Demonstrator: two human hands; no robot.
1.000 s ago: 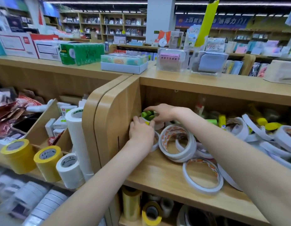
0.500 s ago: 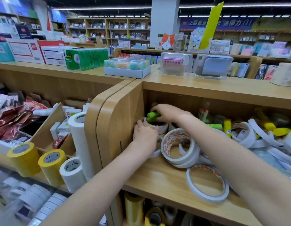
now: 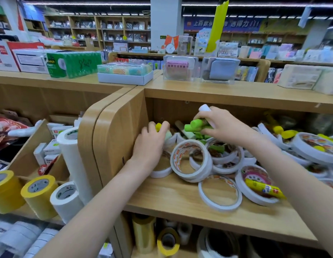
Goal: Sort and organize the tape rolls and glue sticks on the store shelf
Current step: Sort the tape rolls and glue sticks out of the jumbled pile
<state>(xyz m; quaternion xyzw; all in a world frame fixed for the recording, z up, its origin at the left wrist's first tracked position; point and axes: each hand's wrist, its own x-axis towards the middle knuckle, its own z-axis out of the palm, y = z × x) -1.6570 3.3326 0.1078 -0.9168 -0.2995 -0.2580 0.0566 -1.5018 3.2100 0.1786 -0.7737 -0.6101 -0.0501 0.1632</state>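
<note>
Both of my hands reach into the wooden shelf [image 3: 180, 200] compartment. My right hand [image 3: 219, 125] grips a bundle of green-capped glue sticks [image 3: 196, 125] lifted above the pile, with one white-capped end sticking up past the fingers. My left hand [image 3: 150, 140] pinches a yellow-capped glue stick [image 3: 158, 127] at the back left corner. Several white double-sided tape rolls [image 3: 191, 161] lie loose and leaning in front of both hands. A yellow printed glue stick [image 3: 262, 188] rests on a flat tape roll at the right.
The curved wooden side panel [image 3: 113, 138] stands just left of my left hand. Yellow and white tape rolls [image 3: 37, 194] sit in the left bay. More rolls [image 3: 167, 241] fill the shelf below. Boxes [image 3: 124, 73] line the top.
My right hand has lifted the green glue sticks up and to the right, out of the corner. My left hand has reached deeper and taken a yellow-capped stick. The camera moved closer.
</note>
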